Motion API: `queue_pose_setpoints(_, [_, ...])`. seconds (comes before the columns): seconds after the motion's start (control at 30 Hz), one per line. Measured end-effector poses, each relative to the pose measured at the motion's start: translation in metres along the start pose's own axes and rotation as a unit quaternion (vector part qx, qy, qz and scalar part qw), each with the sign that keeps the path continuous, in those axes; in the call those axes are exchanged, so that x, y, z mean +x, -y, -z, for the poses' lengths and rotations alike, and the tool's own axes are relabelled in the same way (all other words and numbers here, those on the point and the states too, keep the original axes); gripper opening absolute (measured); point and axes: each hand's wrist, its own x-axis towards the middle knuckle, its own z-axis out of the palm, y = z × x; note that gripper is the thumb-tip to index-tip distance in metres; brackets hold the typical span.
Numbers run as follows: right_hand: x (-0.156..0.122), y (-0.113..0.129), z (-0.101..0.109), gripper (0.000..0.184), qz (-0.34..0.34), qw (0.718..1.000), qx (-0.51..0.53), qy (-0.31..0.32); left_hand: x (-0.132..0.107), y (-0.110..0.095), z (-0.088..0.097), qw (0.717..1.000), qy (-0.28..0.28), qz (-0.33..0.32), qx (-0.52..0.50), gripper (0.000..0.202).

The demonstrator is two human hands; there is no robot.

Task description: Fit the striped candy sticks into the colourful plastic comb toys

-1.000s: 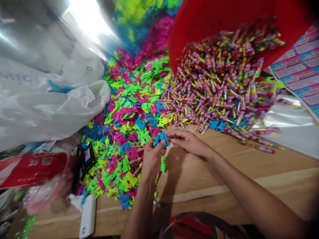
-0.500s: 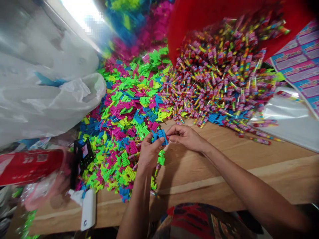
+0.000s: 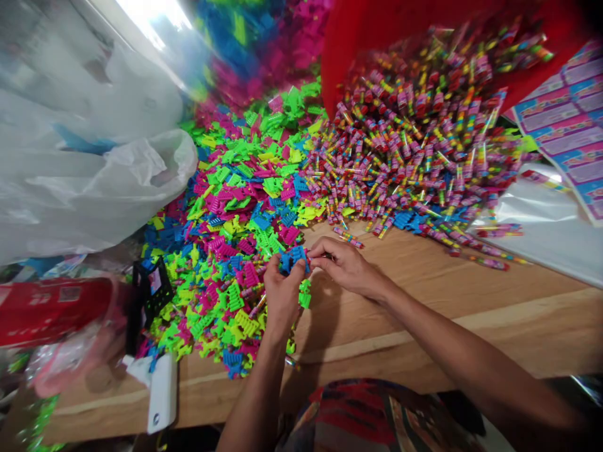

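My left hand [image 3: 281, 294] and my right hand [image 3: 343, 266] meet over the wooden table [image 3: 424, 314], both pinched on one small blue plastic comb-like piece [image 3: 293, 258]. A green piece [image 3: 305, 295] shows just below my left hand; whether the hand holds it I cannot tell. The hands sit at the near edge of a big heap of green, pink, blue and yellow plastic pieces [image 3: 235, 220]. To the right of that heap lies a pile of small striped candy tubes [image 3: 424, 144] spilling from a red tub [image 3: 377, 31].
A white plastic bag [image 3: 85, 163] bulges at the left. A red packet [image 3: 51, 307], a black holder [image 3: 146, 295] and a white device [image 3: 160, 395] lie at the near left. Clear plastic sleeves [image 3: 551, 232] and printed cards [image 3: 570, 119] are at the right.
The view has tilted a little and both hands have shifted slightly left and up in the picture, still pinching the blue piece between them.
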Motion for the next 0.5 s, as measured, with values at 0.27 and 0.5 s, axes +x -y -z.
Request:
queue_pose_setpoints(0.27, [-0.002,-0.001,-0.006,0.007,-0.057,0.996,0.055,-0.026,0.001,0.011,0.005,0.994,0.039,0.031,-0.098,0.033])
queue_pose_setpoints(0.5, [0.001,0.007,0.001,0.028,-0.124,0.964,0.236,0.005,-0.001,0.002,0.009,0.928,0.108,0.138,-0.328,0.036])
